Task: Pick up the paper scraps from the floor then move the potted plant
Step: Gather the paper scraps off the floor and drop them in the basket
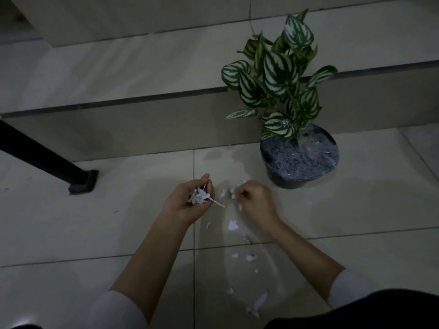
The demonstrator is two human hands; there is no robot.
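My left hand (187, 201) is cupped palm-up over the tiled floor, shut on a bunch of white paper scraps (199, 195) with a thin white stick poking out. My right hand (255, 198) reaches down beside it, fingertips pinched at small scraps on the floor. Several more white paper scraps (232, 225) lie scattered on the tiles between and below my hands, down to a longer piece (260, 301). The potted plant (300, 157), with striped green-and-white leaves in a dark pot filled with grey gravel, stands to the right, just beyond my right hand.
A raised tiled step (142, 129) runs across behind the plant. A black metal post with a square foot (83, 182) slants in from the left. My dark-clothed knee (380, 312) is at the bottom right.
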